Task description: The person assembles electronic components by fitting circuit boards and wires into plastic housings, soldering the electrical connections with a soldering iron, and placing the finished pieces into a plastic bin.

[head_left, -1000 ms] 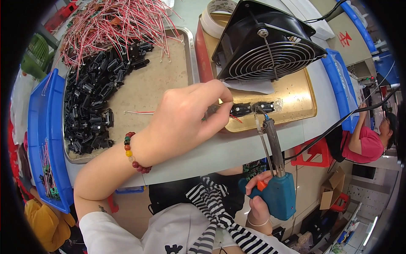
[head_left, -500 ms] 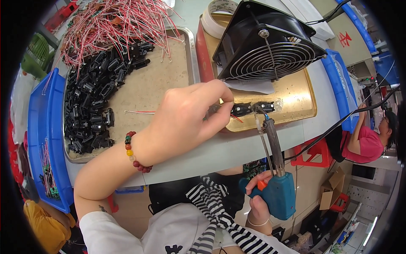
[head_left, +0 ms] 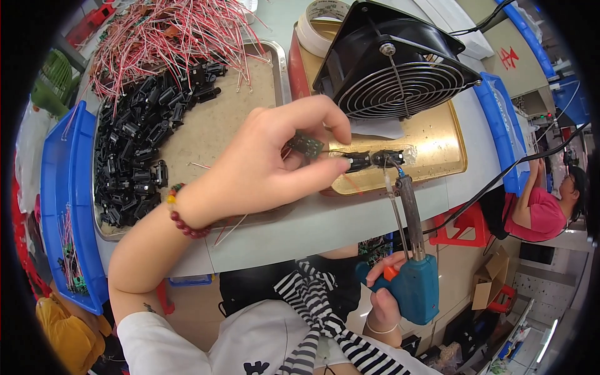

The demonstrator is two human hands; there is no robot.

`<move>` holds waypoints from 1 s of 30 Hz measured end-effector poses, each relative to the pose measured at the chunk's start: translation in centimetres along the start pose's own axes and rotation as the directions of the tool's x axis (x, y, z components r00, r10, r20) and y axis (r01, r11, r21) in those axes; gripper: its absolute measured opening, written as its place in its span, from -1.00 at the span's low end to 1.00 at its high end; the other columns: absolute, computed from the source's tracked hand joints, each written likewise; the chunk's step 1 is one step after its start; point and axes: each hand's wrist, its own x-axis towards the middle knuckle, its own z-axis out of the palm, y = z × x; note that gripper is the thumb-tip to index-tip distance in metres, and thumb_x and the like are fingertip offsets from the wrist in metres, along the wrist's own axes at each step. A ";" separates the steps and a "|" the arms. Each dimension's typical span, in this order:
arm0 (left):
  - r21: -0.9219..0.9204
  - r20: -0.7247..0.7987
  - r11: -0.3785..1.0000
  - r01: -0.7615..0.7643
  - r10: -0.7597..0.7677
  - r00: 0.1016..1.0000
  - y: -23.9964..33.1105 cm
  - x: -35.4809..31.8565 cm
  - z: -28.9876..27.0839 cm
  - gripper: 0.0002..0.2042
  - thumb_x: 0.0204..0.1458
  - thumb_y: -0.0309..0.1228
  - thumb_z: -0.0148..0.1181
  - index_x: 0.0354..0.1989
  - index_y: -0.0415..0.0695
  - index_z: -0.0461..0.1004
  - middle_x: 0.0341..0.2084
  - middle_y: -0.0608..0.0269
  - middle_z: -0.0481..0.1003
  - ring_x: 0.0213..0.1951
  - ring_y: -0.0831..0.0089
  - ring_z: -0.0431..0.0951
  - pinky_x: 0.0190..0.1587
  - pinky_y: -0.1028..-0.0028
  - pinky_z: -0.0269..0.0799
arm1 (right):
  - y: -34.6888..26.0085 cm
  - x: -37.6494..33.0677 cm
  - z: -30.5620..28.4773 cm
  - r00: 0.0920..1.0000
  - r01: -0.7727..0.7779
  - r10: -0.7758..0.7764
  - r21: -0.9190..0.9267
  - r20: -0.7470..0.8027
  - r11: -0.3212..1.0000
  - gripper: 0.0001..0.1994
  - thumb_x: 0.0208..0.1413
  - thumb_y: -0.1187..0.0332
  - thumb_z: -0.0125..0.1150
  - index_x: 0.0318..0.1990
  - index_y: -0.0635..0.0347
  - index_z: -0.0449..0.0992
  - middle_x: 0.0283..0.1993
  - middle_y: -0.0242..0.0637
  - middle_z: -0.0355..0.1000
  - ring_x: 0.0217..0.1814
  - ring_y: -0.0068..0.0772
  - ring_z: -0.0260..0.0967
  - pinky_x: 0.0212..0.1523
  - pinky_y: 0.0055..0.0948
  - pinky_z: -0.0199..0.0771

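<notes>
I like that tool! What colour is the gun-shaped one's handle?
Blue, with an orange trigger; the soldering gun shows in the head view, in the right hand.

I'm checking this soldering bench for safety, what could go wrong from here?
The left hand pinches a small green circuit board right beside the tip of the blue pistol-grip soldering gun held by the right hand, so fingertips could get burnt. The gun's black cable hangs off the table edge and might snag.

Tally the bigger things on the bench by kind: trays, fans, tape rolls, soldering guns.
Metal trays: 2, silver and gold
Black fan: 1
Tape roll: 1
Blue soldering gun: 1
Total: 5
</notes>
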 end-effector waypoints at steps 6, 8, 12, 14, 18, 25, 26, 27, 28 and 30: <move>0.353 0.091 0.869 -0.346 0.336 0.937 -1.5 0.1 -0.5 -0.90 -0.14 -0.54 0.28 -0.41 -0.18 0.52 -0.51 0.27 0.43 -0.56 0.49 0.43 -0.54 0.53 0.33 | 0.2 0.2 0.0 0.999 0.033 -0.032 0.025 -0.027 0.999 -0.53 -0.17 0.39 0.24 -0.06 0.31 0.23 -0.12 -0.08 0.24 -0.42 -0.36 0.33 -0.47 -0.51 0.35; 0.483 0.077 0.783 -0.393 0.409 0.909 -1.4 0.1 -0.3 -0.87 -0.17 -0.52 0.31 -0.40 -0.16 0.53 -0.48 0.26 0.42 -0.53 0.43 0.44 -0.52 0.50 0.34 | 0.4 0.3 0.0 0.999 0.040 -0.039 0.047 -0.035 0.998 -0.51 -0.17 0.38 0.24 -0.05 0.32 0.22 -0.12 -0.08 0.24 -0.43 -0.38 0.33 -0.47 -0.52 0.35; 0.666 0.090 0.602 -0.441 0.522 0.848 -0.6 0.3 -0.4 -0.83 -0.29 -0.52 0.33 -0.45 -0.14 0.51 -0.45 0.25 0.36 -0.39 0.29 0.40 -0.33 0.41 0.35 | 0.6 0.5 -0.2 0.997 0.074 -0.074 0.055 -0.010 0.996 -0.50 -0.17 0.38 0.24 -0.04 0.34 0.22 -0.13 -0.09 0.24 -0.44 -0.38 0.33 -0.47 -0.52 0.35; 0.721 0.068 0.531 -0.445 0.585 0.808 -0.1 0.3 -0.5 -0.82 -0.32 -0.55 0.32 -0.47 -0.15 0.50 -0.46 0.26 0.33 -0.36 0.27 0.37 -0.28 0.37 0.34 | 0.5 0.6 -0.5 0.996 0.081 -0.081 0.028 0.033 0.996 -0.49 -0.16 0.38 0.24 -0.04 0.35 0.21 -0.12 -0.09 0.24 -0.42 -0.36 0.33 -0.48 -0.51 0.34; 0.694 0.033 0.606 -0.389 0.513 0.858 0.2 -0.1 -0.6 -0.82 -0.40 -0.56 0.26 -0.53 -0.13 0.45 -0.51 0.26 0.27 -0.42 0.27 0.30 -0.33 0.39 0.26 | -0.3 0.6 -0.5 1.000 -0.002 0.002 0.024 0.011 1.000 -0.50 -0.16 0.26 0.36 -0.08 0.26 0.29 -0.29 -0.22 0.35 -0.36 -0.47 0.34 -0.34 -0.54 0.35; 0.678 -0.011 0.634 -0.373 0.516 0.857 -0.4 -0.2 -0.4 -0.84 -0.39 -0.55 0.25 -0.56 -0.12 0.43 -0.54 0.25 0.27 -0.47 0.31 0.30 -0.41 0.41 0.21 | 1.3 0.5 -2.1 0.981 0.158 -0.139 -0.142 0.135 0.977 -0.63 -0.11 0.36 0.29 -0.16 0.30 0.33 -0.32 -0.18 0.38 -0.39 -0.44 0.34 -0.35 -0.55 0.35; 0.678 -0.011 0.634 -0.372 0.515 0.857 -0.4 -0.2 -0.5 -0.84 -0.39 -0.55 0.25 -0.56 -0.12 0.43 -0.54 0.25 0.27 -0.47 0.31 0.30 -0.41 0.41 0.21 | 1.4 0.5 -2.3 0.969 0.196 -0.166 -0.167 0.181 0.966 -0.64 -0.10 0.38 0.27 -0.15 0.31 0.33 -0.31 -0.17 0.38 -0.39 -0.43 0.35 -0.35 -0.55 0.36; 0.667 -0.005 0.645 -0.372 0.503 0.864 -0.3 -0.2 -0.5 -0.85 -0.37 -0.55 0.25 -0.55 -0.12 0.44 -0.57 0.26 0.28 -0.49 0.32 0.31 -0.42 0.41 0.21 | 1.3 0.6 -2.1 0.970 0.196 -0.165 -0.167 0.181 0.966 -0.64 -0.10 0.38 0.27 -0.15 0.31 0.33 -0.31 -0.17 0.38 -0.39 -0.43 0.35 -0.35 -0.55 0.36; 0.657 0.003 0.656 -0.372 0.491 0.871 -0.2 -0.2 -0.5 -0.85 -0.35 -0.55 0.25 -0.54 -0.12 0.45 -0.59 0.27 0.29 -0.50 0.33 0.32 -0.43 0.42 0.21 | 1.0 0.6 -1.8 0.972 0.191 -0.167 -0.143 0.164 0.971 -0.64 -0.11 0.39 0.27 -0.15 0.30 0.34 -0.31 -0.17 0.38 -0.39 -0.42 0.35 -0.35 -0.54 0.37; 0.633 0.005 0.678 -0.373 0.478 0.878 -0.5 -0.2 -0.3 -0.86 -0.31 -0.55 0.26 -0.52 -0.13 0.45 -0.61 0.28 0.32 -0.52 0.34 0.34 -0.44 0.42 0.21 | 1.0 0.6 -1.6 0.975 0.187 -0.169 -0.118 0.148 0.975 -0.64 -0.12 0.40 0.26 -0.14 0.30 0.34 -0.30 -0.17 0.38 -0.39 -0.42 0.36 -0.35 -0.54 0.37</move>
